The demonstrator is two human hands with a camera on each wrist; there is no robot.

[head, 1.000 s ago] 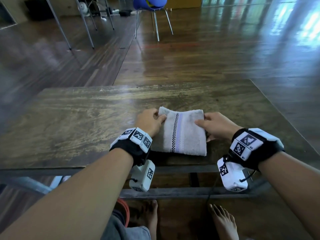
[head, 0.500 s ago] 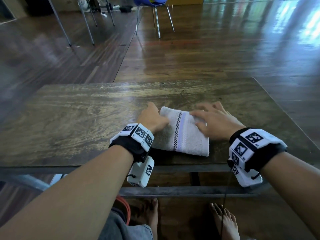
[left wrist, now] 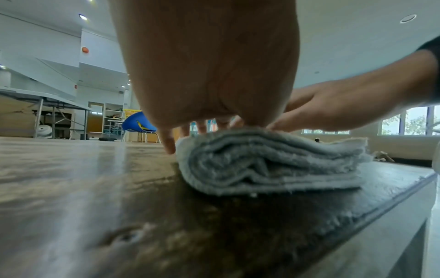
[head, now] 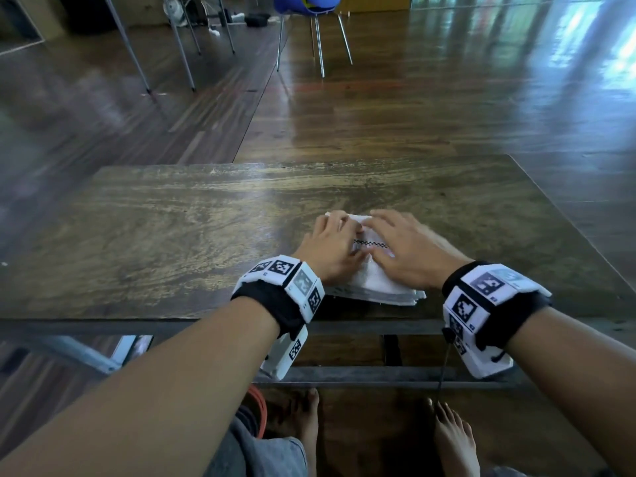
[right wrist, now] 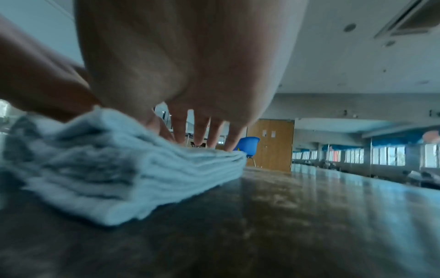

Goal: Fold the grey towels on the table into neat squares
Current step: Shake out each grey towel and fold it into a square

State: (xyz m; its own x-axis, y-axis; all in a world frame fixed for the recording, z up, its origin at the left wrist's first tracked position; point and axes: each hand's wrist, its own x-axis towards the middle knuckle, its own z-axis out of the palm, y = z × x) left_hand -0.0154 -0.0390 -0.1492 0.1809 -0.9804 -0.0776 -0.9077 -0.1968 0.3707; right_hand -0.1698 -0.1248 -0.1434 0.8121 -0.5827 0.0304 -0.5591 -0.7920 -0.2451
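One grey towel [head: 375, 287] lies folded into a thick square near the front edge of the wooden table [head: 172, 235]; a black-and-white checked stripe runs across its top. My left hand [head: 332, 246] lies flat on its left half, fingers straight. My right hand [head: 409, 247] lies flat on the right half, fingers spread and reaching to the far edge. In the left wrist view the towel [left wrist: 266, 165] shows several stacked layers under the left hand [left wrist: 204, 131]. In the right wrist view the straight fingers [right wrist: 200, 135] of my right hand press the towel [right wrist: 114, 169] down.
Bare tabletop stretches to the left, right and behind the towel. The table's front edge [head: 344, 327] runs just below the towel. A blue chair [head: 309, 15] and metal table legs [head: 179, 46] stand on the wooden floor beyond. My bare feet [head: 454, 438] are under the table.
Both hands moved from the towel's side edges onto its top and now lie flat on it. The towel looks shorter and thicker, with the stripe now running crosswise.
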